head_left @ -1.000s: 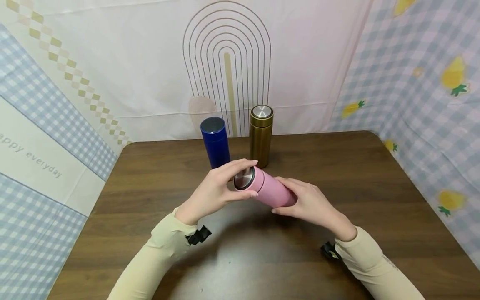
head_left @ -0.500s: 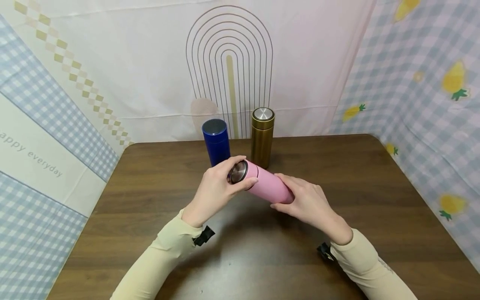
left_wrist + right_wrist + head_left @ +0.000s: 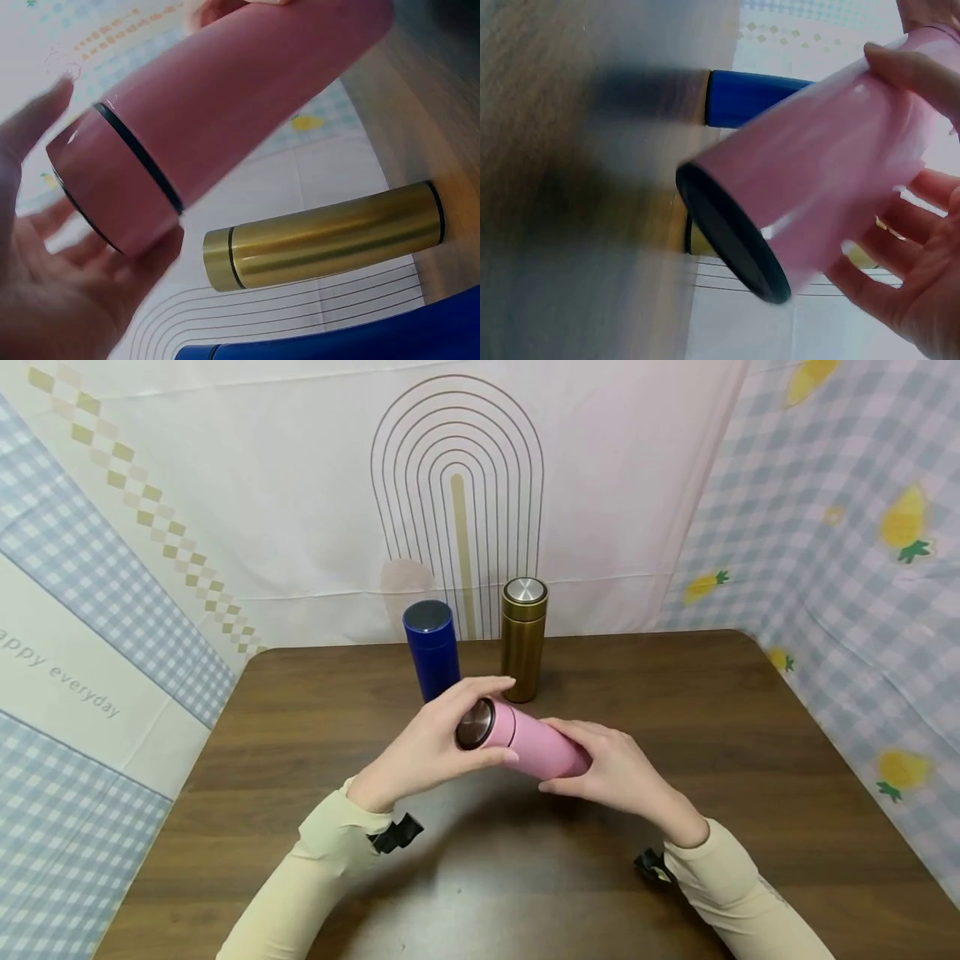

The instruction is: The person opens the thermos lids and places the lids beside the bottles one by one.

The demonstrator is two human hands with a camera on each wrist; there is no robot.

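I see a pink flask (image 3: 551, 748) between the fingers (image 3: 480, 687), blue flask (image 3: 435, 662) and gold flask (image 3: 523, 647) beyond, brown-grained desk (image 3: 300, 735) beneath.

Pale glare on the table (image 3: 480, 914)

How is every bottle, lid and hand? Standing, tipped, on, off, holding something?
Pink bottle: tilted, held above the table
Pink lid: on; tightness can't be seen
Blue bottle: upright on the table
Blue lid: on
Gold bottle: upright on the table
Gold lid: on
Left hand: spread around the pink lid
Right hand: grips the pink bottle's body
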